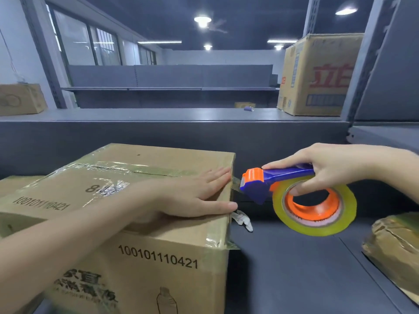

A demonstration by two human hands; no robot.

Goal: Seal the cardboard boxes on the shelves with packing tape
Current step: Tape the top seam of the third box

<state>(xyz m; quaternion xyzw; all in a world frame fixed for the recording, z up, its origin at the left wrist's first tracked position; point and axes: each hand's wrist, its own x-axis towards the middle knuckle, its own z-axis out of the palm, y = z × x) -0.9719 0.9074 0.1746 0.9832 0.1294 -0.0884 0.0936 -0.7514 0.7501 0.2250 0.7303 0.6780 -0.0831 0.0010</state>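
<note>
A brown cardboard box (140, 250) printed 100101110421 stands on the grey shelf, clear tape running along its top seam. My left hand (192, 196) lies flat on the box top near its right edge, fingers straight. My right hand (335, 168) grips a blue and orange tape dispenser (267, 180) just right of the box, thumb through the yellowish tape roll (317, 209). The dispenser's cutter end meets the box's upper right edge, where a short strip of tape runs to the box.
A crumpled taped box (396, 245) sits at the right edge of the shelf (294, 268). A tall printed box (317, 75) stands on the upper shelf at right, another box (20, 98) at upper left. A white scrap (243, 219) lies behind the main box.
</note>
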